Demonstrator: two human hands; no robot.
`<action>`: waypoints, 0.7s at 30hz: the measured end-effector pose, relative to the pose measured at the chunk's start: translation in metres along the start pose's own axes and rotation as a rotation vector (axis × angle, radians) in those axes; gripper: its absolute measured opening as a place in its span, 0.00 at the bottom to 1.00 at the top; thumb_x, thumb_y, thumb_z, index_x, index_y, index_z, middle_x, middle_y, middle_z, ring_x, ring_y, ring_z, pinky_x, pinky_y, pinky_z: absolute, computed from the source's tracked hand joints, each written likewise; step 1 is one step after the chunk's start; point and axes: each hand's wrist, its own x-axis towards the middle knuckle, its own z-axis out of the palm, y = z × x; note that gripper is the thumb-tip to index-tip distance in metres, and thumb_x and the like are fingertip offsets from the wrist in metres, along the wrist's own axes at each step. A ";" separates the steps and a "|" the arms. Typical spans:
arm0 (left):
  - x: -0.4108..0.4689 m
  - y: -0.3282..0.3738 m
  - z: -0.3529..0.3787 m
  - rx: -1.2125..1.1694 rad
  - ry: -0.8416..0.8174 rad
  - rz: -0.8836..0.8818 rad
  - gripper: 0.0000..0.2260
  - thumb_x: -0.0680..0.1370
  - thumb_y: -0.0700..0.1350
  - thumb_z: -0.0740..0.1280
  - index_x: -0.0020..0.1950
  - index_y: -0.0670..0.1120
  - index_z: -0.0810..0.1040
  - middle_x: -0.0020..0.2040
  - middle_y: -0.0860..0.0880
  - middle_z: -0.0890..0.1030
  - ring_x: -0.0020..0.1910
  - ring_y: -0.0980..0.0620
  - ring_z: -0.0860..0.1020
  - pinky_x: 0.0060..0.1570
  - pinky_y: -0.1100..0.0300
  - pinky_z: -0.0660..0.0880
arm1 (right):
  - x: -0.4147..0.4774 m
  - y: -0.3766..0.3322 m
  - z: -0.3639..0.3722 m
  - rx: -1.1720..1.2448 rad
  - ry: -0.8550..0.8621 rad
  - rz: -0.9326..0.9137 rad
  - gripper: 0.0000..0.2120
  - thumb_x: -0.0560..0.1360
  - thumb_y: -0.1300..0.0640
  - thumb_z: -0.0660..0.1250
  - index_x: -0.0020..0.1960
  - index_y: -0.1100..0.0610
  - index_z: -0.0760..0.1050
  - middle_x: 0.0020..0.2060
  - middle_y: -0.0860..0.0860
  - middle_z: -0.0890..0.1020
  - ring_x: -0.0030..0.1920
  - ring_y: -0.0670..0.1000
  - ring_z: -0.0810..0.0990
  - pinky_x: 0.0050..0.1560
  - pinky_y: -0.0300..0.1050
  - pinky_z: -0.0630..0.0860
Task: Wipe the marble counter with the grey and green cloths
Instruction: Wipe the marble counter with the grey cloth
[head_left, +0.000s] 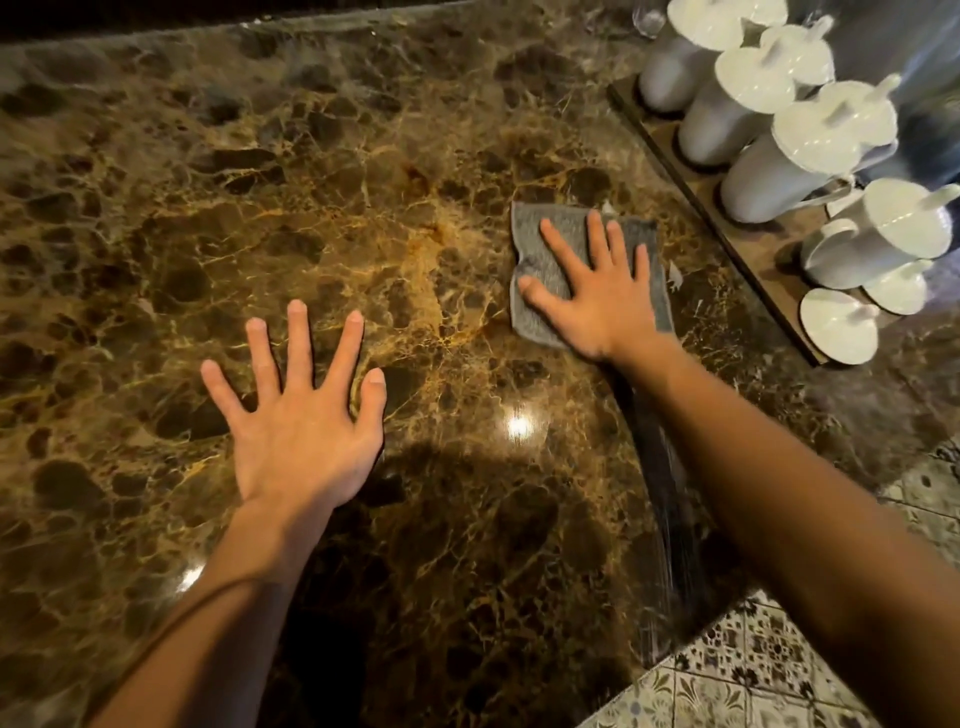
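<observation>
**Brown marble counter, grey cloth under right hand, right side crowded**

Counter (363, 182) is dark brown marble with gold veining, glossy, with a bright light glare near centre-front. It fills almost the whole view.

Grey cloth (550, 244) lies flat on the counter, right of centre, roughly square with a slightly rumpled left edge. Right hand (597, 291) is pressed palm-down on it, fingers spread and flat, not clenched and not gripping a fold. Cloth shows past the fingertips and on both sides of the hand. Green cloth is not visible.

Left hand (301, 426) is empty, released, fingers splayed wide over bare marble, left of the cloth and well apart from it. Cannot tell whether the palm touches the surface or is just above it.

Edges and room:
- Left and far side of the cloth: open marble, nothing on it up to the dark far edge at the top of the view.
- Right of the cloth: a wooden tray (670, 140) runs diagonally, near the cloth's right edge but not touching. It carries white lidded jars (769, 176) in a row, plus a white cup (831, 254) and loose white lids (836, 327) at its near end.
- Near-right: the counter edge cuts diagonally; patterned floor tiles (727, 675) show beyond it.
- Clear glassware (647, 21) at the top edge, behind the jars, partly cropped.
</observation>
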 end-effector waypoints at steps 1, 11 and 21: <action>-0.001 0.000 0.000 0.000 -0.002 0.000 0.27 0.81 0.68 0.36 0.81 0.68 0.38 0.84 0.51 0.38 0.82 0.42 0.37 0.75 0.29 0.36 | 0.021 0.003 -0.005 0.009 -0.001 0.004 0.43 0.70 0.16 0.39 0.82 0.30 0.44 0.85 0.53 0.43 0.84 0.56 0.40 0.80 0.64 0.36; -0.001 0.001 -0.001 0.006 -0.008 -0.005 0.27 0.81 0.69 0.36 0.80 0.68 0.38 0.84 0.51 0.40 0.83 0.42 0.39 0.75 0.29 0.38 | 0.055 0.017 -0.016 0.014 -0.001 0.036 0.42 0.69 0.14 0.39 0.80 0.27 0.44 0.85 0.52 0.44 0.84 0.58 0.39 0.77 0.71 0.34; 0.000 0.001 -0.005 0.002 -0.037 -0.021 0.28 0.80 0.70 0.35 0.81 0.69 0.41 0.85 0.51 0.43 0.83 0.41 0.40 0.74 0.29 0.37 | -0.138 0.022 0.009 -0.003 -0.037 -0.016 0.39 0.73 0.18 0.39 0.80 0.29 0.36 0.84 0.51 0.38 0.83 0.56 0.34 0.80 0.68 0.37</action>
